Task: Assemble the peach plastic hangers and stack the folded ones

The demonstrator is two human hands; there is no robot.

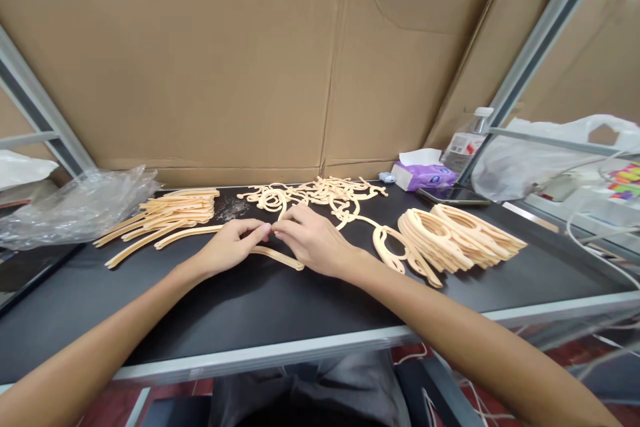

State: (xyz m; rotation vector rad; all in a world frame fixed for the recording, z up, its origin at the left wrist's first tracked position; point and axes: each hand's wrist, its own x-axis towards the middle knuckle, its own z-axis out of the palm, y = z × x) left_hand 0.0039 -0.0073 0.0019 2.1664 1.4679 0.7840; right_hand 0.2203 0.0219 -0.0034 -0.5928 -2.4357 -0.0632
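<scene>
My left hand (231,247) and right hand (314,240) curl inward, nearly closed, their fingertips (271,229) meeting above a peach strip (280,257) on the black table (320,310). Whatever they pinch is hidden, so I cannot tell what either hand has hold of. The strip's long axis runs roughly left to right, its free end pointing right and slightly toward me. My hands cover its middle, so I can't confirm that the piece (187,235) reaching left is the same strip. Further left lies a stack of straight strips (165,217); behind is a tangle of curved pieces (315,195); to the right, a stack of rings (450,240) — all the same peach.
</scene>
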